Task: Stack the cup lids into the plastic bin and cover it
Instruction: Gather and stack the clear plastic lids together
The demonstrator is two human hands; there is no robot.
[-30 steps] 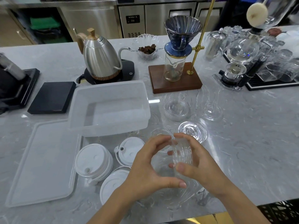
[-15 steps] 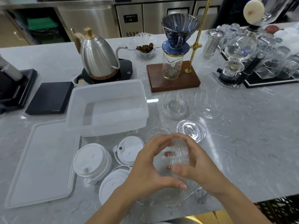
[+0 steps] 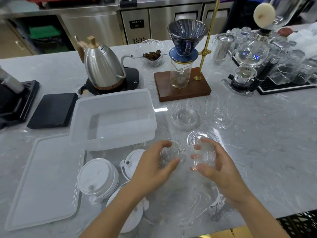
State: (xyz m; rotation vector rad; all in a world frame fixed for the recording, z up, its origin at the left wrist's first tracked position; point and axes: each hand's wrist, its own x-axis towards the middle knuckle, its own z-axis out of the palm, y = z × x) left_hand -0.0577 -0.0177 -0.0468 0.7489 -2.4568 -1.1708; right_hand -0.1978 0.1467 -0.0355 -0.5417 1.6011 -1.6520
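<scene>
A grey marble counter (image 3: 257, 143) carries a translucent plastic bin (image 3: 113, 117), its flat lid (image 3: 42, 182), 3 white cup lids (image 3: 97, 179), clear lids (image 3: 185, 115), a kettle base (image 3: 127, 79) and a wooden dripper stand (image 3: 181, 88).

bin (image 3: 113, 117) open above; kettle (image 3: 103, 66) behind.

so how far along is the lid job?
Early. Done: nothing, the plastic bin looks empty and its cover lies beside it. In hand: left hand and right hand each hold clear lids. Left: white lids, remaining clear ones, then covering.
</scene>
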